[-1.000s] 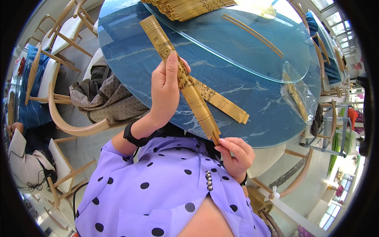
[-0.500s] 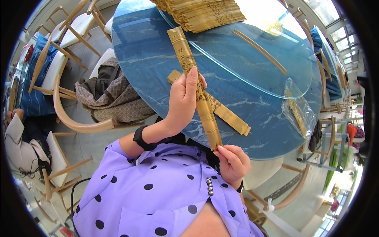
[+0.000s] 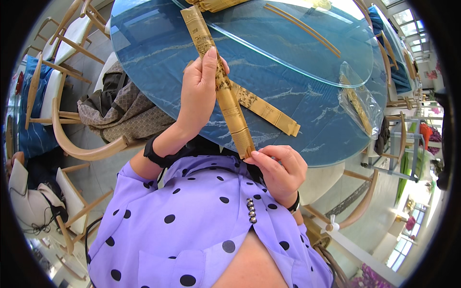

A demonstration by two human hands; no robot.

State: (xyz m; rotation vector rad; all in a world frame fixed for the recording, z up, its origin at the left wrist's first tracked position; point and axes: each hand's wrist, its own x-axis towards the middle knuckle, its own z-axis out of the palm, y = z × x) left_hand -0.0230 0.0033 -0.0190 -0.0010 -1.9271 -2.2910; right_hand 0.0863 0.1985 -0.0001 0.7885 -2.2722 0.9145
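A long gold paper chopstick sleeve [image 3: 235,126] with dark printing slants across in front of me, over the table's near edge. My left hand [image 3: 198,96] is closed around its upper half, thumb on top. At the lower end, the fingertips of my right hand [image 3: 282,168] pinch the sleeve's opening, where a bit of brown shows. What lies inside the sleeve is hidden. Beneath it, a second gold sleeve [image 3: 269,114] rests on the blue marbled table [image 3: 149,57], partly covered by my left hand and the held sleeve.
A glass turntable [image 3: 293,65] covers the table's middle, with two wooden chopsticks [image 3: 303,29] on it. Gold sleeves [image 3: 216,5] are piled at the far edge of view. On the right lies a clear plastic bag [image 3: 362,108]. A patterned bag [image 3: 127,108] sits on a chair to the left.
The view has shifted, so the table and pile appear higher. Both hands keep their hold on the sleeve. My right fingers have changed their bend at its lower end, where more brown shows.
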